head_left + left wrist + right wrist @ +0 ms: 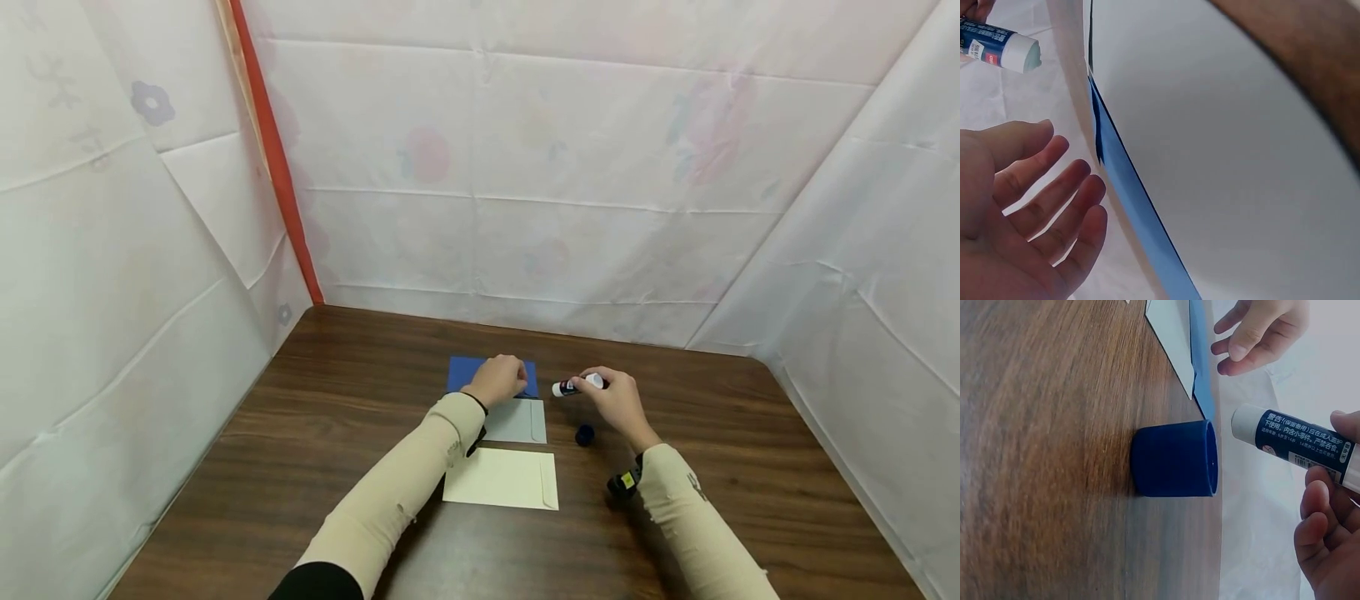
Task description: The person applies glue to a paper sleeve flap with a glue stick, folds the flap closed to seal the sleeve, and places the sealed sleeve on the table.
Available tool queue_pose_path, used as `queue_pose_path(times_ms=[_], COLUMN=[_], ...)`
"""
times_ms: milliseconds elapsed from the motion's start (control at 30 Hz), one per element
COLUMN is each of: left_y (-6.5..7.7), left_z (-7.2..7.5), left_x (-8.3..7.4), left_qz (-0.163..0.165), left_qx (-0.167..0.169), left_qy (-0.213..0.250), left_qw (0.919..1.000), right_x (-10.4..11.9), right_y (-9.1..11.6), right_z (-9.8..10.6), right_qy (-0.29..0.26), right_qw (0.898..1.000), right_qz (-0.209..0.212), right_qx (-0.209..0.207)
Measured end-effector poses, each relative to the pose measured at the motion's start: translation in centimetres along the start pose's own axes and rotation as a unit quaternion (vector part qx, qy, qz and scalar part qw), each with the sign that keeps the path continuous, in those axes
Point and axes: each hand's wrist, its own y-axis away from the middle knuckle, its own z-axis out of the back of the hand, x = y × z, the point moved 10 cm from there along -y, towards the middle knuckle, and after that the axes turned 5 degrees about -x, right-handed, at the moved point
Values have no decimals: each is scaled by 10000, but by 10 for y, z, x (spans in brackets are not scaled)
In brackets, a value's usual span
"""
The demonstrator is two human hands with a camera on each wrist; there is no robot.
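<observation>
My right hand (618, 402) grips a glue stick (567, 387) with a dark blue label, its uncapped white end pointing left. In the right wrist view, thumb and fingers pinch the glue stick (1300, 440) by its base. The round blue cap (1175, 459) stands on the table with its hollow side up, below that hand. Over the blue envelope (467, 372) hovers my left hand (498, 381), its fingers loosely bent and holding nothing. A pale grey envelope (519, 422) lies under the left wrist, just in front of the blue one.
A cream envelope (501, 480) lies nearest me, its flap at the right. All of this is on a dark brown wooden table (330, 400). White patterned sheets (525, 167) enclose the table at the back and both sides.
</observation>
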Motion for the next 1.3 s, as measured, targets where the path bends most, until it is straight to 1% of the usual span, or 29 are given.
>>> queue_pose_path(times_ms=[133,433,700,933,1100,1300], left_y=[4,17,25,36,45,55], left_z=[2,8,9,14,17,23], left_x=[0,0,-3,-8,-11,-13], left_qz=[-79,20,-114,-161,-289,-362], left_qx=[-19,-133,-124,-183,-262,-381], left_qy=[80,506,437,680,638,688], left_qw=[9999,9986,9989,9974,9972,9962], right_x=[2,8,15,20,26,35], right_y=[3,11,20,28,33,38], right_z=[0,0,2,5,1,-4], right_qy=[-10,-74,-200,-368,-497,-551], right_qw=[10000,10000,9998,9993,9987,9981], right_qz=[-3,-2,-28,38,137,264], right_qx=[-18,13,-23,-20,-7,62])
